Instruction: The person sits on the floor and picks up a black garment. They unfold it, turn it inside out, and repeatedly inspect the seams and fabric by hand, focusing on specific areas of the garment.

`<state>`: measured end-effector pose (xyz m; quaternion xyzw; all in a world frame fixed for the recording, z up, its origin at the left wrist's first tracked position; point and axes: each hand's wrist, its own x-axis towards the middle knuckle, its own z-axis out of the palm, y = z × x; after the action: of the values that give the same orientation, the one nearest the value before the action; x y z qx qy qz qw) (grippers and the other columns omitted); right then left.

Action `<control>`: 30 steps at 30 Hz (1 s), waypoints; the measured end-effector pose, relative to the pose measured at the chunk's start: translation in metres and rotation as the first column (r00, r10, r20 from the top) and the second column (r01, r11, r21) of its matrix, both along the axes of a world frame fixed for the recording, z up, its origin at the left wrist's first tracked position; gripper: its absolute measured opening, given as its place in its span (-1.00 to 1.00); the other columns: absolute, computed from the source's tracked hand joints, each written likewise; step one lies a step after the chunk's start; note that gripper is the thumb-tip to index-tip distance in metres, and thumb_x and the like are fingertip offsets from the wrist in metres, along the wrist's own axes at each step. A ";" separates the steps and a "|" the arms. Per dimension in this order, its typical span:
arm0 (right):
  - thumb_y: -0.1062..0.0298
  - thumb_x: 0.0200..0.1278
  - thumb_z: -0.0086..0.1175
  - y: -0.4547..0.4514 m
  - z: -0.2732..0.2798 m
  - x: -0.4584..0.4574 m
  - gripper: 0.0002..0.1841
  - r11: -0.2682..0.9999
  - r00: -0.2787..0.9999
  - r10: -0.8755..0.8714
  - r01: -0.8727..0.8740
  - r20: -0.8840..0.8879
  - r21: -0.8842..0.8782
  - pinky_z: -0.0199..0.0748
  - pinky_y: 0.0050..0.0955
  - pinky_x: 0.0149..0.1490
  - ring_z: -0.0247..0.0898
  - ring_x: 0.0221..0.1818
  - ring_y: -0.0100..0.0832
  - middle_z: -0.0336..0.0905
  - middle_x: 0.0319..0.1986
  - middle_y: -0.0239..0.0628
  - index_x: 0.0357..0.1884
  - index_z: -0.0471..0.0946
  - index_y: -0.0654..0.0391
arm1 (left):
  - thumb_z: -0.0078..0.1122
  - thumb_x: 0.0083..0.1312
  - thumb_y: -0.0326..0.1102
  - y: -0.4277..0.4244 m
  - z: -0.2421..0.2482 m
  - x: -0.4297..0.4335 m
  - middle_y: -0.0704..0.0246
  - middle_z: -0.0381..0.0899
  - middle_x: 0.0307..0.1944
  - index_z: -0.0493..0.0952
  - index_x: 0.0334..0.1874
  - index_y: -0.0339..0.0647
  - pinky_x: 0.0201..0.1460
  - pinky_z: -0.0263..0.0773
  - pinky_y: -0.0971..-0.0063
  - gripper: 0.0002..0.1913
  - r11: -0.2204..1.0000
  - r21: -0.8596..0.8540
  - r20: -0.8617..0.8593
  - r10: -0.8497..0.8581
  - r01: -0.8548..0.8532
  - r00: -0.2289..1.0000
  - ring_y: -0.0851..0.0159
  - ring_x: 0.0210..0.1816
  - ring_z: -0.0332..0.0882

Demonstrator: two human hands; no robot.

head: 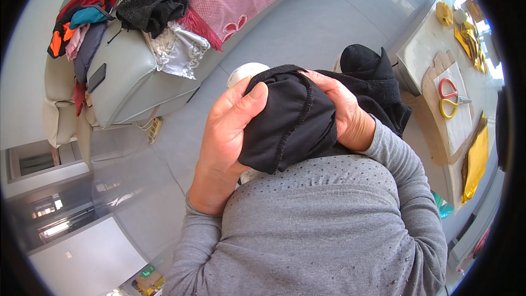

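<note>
A black cloth garment with a stitched seam is held up before my chest, bunched between both hands. My left hand grips its edge, the thumb lying on top of the fabric. On the other side my right hand has hold of the garment, its fingers partly hidden behind the cloth. More black fabric hangs beyond my right wrist; whether it belongs to the same garment I cannot tell.
A grey sofa arm bears a phone, a black garment and white lace cloth. At right, a table holds scissors, cardboard and gold paper. A power strip lies on the floor.
</note>
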<state>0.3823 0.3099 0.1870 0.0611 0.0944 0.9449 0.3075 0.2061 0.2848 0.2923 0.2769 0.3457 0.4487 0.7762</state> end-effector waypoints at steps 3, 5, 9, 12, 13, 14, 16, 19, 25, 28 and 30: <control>0.18 0.54 -0.17 -0.001 -0.001 0.001 -0.60 1.000 1.000 -0.006 0.006 0.019 -0.009 0.48 -0.13 0.27 0.54 0.08 -0.17 0.57 0.07 -0.03 0.11 0.46 0.33 | 0.00 0.49 -0.31 0.000 0.000 0.000 0.17 0.58 0.06 0.39 0.21 -0.47 0.16 0.52 0.47 -0.63 1.000 -0.003 -0.019 0.007 -0.007 1.000 0.31 0.05 0.61; 0.19 0.54 -0.17 0.000 -0.005 0.001 -0.60 1.000 1.000 0.003 -0.002 0.027 -0.025 0.47 -0.12 0.28 0.53 0.09 -0.16 0.56 0.08 -0.03 0.11 0.45 0.34 | 0.00 0.49 -0.31 0.001 -0.005 -0.003 0.17 0.58 0.06 0.39 0.21 -0.46 0.16 0.52 0.47 -0.63 1.000 -0.016 -0.014 -0.001 0.001 1.000 0.31 0.05 0.61; 0.18 0.54 -0.18 0.000 -0.011 -0.001 -0.59 0.999 0.997 -0.044 0.042 0.063 0.033 0.46 -0.12 0.29 0.53 0.11 -0.15 0.55 0.09 -0.02 0.12 0.45 0.35 | -0.01 0.50 -0.30 0.003 -0.008 -0.005 0.17 0.58 0.06 0.40 0.19 -0.46 0.15 0.52 0.47 -0.64 1.000 -0.008 0.016 -0.024 0.024 1.000 0.32 0.05 0.61; 0.17 0.54 -0.17 -0.001 -0.019 -0.001 -0.58 0.994 0.989 -0.086 0.077 0.117 0.083 0.45 -0.13 0.30 0.52 0.11 -0.14 0.54 0.10 -0.01 0.12 0.44 0.35 | -0.01 0.50 -0.30 0.003 -0.008 -0.006 0.18 0.58 0.05 0.41 0.19 -0.46 0.14 0.53 0.48 -0.64 1.000 -0.017 -0.004 -0.013 0.013 1.000 0.32 0.04 0.61; 0.17 0.53 -0.15 0.000 -0.014 -0.001 -0.58 1.000 0.998 -0.023 0.022 0.062 0.019 0.44 -0.13 0.30 0.52 0.12 -0.13 0.54 0.10 -0.02 0.12 0.44 0.35 | -0.01 0.50 -0.30 0.002 -0.008 -0.006 0.18 0.58 0.05 0.41 0.18 -0.46 0.13 0.53 0.48 -0.64 1.000 -0.019 0.004 -0.014 0.014 1.000 0.32 0.03 0.61; 0.17 0.53 -0.14 0.002 -0.010 -0.001 -0.58 0.998 0.999 0.035 -0.035 0.003 -0.044 0.44 -0.13 0.30 0.52 0.12 -0.13 0.55 0.10 -0.02 0.12 0.44 0.35 | -0.01 0.50 -0.31 0.004 -0.009 -0.006 0.18 0.58 0.05 0.41 0.18 -0.46 0.13 0.53 0.48 -0.65 1.000 -0.022 0.013 -0.017 0.018 1.000 0.32 0.03 0.62; 0.19 0.51 -0.10 0.002 -0.009 0.000 -0.60 0.999 0.999 0.016 -0.014 0.046 -0.040 0.45 -0.13 0.29 0.52 0.11 -0.14 0.56 0.08 -0.03 0.12 0.45 0.34 | 0.00 0.49 -0.31 0.006 -0.013 -0.007 0.19 0.59 0.03 0.41 0.17 -0.45 0.12 0.53 0.49 -0.65 1.000 -0.024 0.001 -0.018 0.018 1.000 0.33 0.01 0.62; 0.17 0.48 -0.03 0.002 -0.006 0.000 -0.59 0.997 0.992 -0.060 0.054 0.114 0.056 0.46 -0.16 0.26 0.53 0.07 -0.19 0.57 0.04 -0.07 0.11 0.46 0.33 | 0.06 0.44 -0.34 0.003 -0.008 -0.008 0.22 0.61 -0.02 0.44 0.15 -0.41 0.08 0.53 0.52 -0.67 0.998 0.026 -0.009 0.059 -0.058 0.998 0.36 -0.03 0.63; 0.02 0.33 0.17 0.003 0.008 0.017 -0.40 0.550 0.781 -0.511 -0.026 0.360 0.835 0.49 -0.42 0.10 0.53 -0.01 -0.35 0.58 0.01 -0.04 0.17 0.45 0.38 | 0.16 0.29 -0.38 0.021 -0.019 -0.091 0.05 0.56 -0.17 0.49 -0.23 -0.30 0.09 0.49 0.25 -0.87 0.677 0.730 -0.142 0.278 -0.089 0.950 0.13 -0.12 0.55; 0.07 0.32 0.20 0.006 0.017 0.033 -0.48 0.428 0.678 -0.551 -0.271 0.486 0.862 0.54 -0.47 -0.02 0.56 -0.13 -0.41 0.63 -0.05 -0.01 0.10 0.53 0.35 | 0.11 0.34 -0.27 0.025 -0.016 -0.123 -0.04 0.51 -0.08 0.40 -0.39 -0.13 0.17 0.41 -0.12 -0.83 0.480 0.865 -0.035 0.343 -0.143 0.939 0.00 -0.01 0.49; 0.14 0.36 0.17 0.007 0.013 0.039 -0.56 0.437 0.566 -0.611 -0.343 0.554 0.832 0.54 -0.52 -0.07 0.55 -0.18 -0.46 0.65 -0.08 -0.07 0.09 0.54 0.31 | 0.12 0.34 -0.22 0.015 -0.016 -0.119 -0.01 0.53 -0.03 0.40 -0.44 0.00 0.23 0.35 -0.16 -0.81 0.411 0.819 0.108 0.574 -0.400 0.811 -0.06 0.11 0.45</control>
<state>0.4214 0.3165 0.2003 -0.2181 -0.5722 0.7232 0.3195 0.0869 0.2999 0.2761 0.5279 0.2380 0.7328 0.3572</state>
